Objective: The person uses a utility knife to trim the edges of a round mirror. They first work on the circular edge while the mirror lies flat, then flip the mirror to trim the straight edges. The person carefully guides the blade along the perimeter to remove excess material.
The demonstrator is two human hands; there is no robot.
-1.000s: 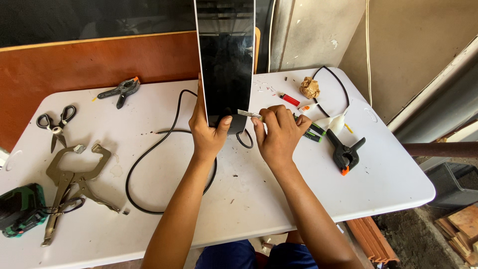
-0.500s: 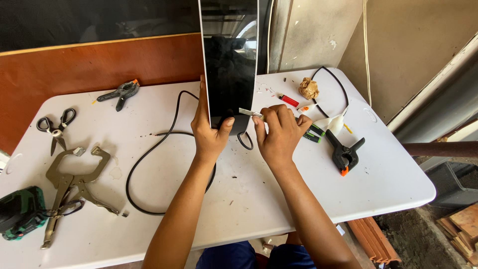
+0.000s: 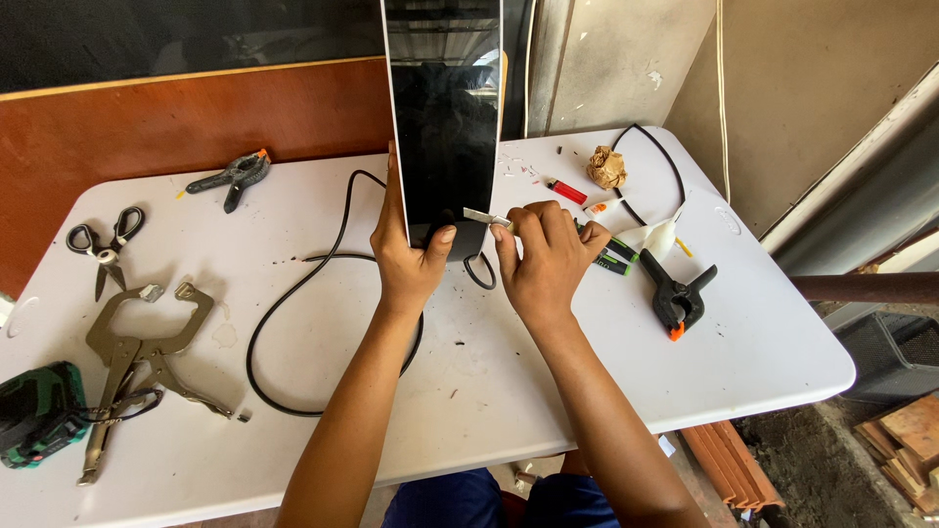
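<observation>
The right hand [image 3: 548, 259] pinches a thin metal blade [image 3: 486, 217] between thumb and fingers [image 3: 528, 223], its tip laid against the lower right edge of a tall glossy black panel [image 3: 445, 108]. The left hand [image 3: 406, 254] clamps that panel's bottom end, thumb across the front and the other fingers wrapped behind, holding it upright on the white counter [image 3: 763, 362]. The blade sits at the very bottom corner, so the work on the edge looks barely begun; the long side above it shows no opening that I can make out. A black cable [image 3: 293, 303] loops out from the panel's foot. To the right lie a black spring clamp [image 3: 677, 293], a red lighter [image 3: 567, 191] and a crumpled paper ball [image 3: 606, 166]. To the left lie locking pliers [image 3: 137, 342], scissors [image 3: 106, 240] and a green power tool [image 3: 34, 416], all untouched.
</observation>
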